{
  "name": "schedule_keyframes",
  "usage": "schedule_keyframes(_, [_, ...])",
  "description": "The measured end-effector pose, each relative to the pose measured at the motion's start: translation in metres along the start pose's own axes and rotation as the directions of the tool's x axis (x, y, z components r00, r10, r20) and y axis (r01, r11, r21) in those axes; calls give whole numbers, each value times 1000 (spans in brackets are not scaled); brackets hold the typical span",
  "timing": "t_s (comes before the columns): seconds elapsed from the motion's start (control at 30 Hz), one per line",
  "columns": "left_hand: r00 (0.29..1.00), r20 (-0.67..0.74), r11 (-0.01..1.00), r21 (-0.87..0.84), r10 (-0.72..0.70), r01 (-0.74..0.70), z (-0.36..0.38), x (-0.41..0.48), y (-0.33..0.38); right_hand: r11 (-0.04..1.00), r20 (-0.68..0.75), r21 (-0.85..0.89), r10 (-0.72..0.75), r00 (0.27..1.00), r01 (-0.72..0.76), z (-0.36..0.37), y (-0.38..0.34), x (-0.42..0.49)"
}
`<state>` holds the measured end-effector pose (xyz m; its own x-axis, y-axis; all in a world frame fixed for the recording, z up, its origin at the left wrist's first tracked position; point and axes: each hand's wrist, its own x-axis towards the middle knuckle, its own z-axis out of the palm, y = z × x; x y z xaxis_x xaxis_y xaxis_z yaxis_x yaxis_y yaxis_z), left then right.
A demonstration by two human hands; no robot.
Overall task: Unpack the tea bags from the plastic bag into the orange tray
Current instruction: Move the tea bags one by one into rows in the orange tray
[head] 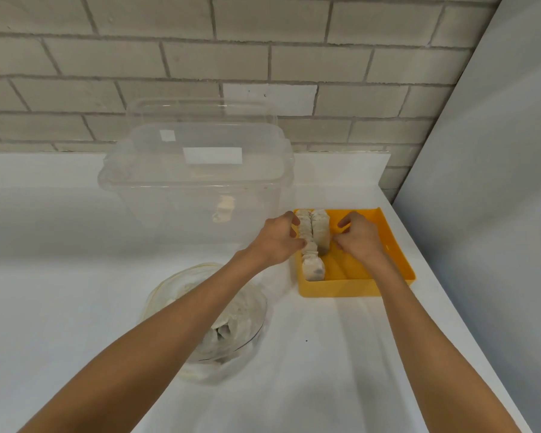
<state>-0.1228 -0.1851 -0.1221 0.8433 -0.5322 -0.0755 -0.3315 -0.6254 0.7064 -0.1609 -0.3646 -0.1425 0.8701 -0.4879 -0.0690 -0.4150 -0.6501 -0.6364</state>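
Note:
The orange tray [388, 251] sits on the white counter at right. Two rows of pale tea bags [313, 232] stand on edge along its left side. My left hand [278, 242] reaches in from the left, its fingers curled against the left row. My right hand [358, 237] is inside the tray, fingers curled against the right row. The two hands press the rows from both sides. The clear plastic bag [231, 323] with more tea bags lies near the counter's front, partly under my left forearm.
A large clear plastic container with a lid [197, 182] stands just left of the tray. A brick wall runs along the back, and a grey panel [497, 182] borders the counter's right edge.

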Motion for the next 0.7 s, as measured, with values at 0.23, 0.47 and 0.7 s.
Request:
schedule_keyframes(0.23, [997, -58, 997, -44, 59, -61, -42, -38, -1, 953, 20, 56, -298, 954, 297, -23, -61, -45])
schedule_keyframes(0.47, [995, -62, 996, -57, -74, 71, -79, -97, -39, 901, 297, 162, -434, 851, 403, 15, -92, -91])
schedule_keyframes(0.7, [973, 97, 977, -22, -208, 211, -83, -147, -77, 807, 588, 80, -512, 626, 585, 60, -104, -123])
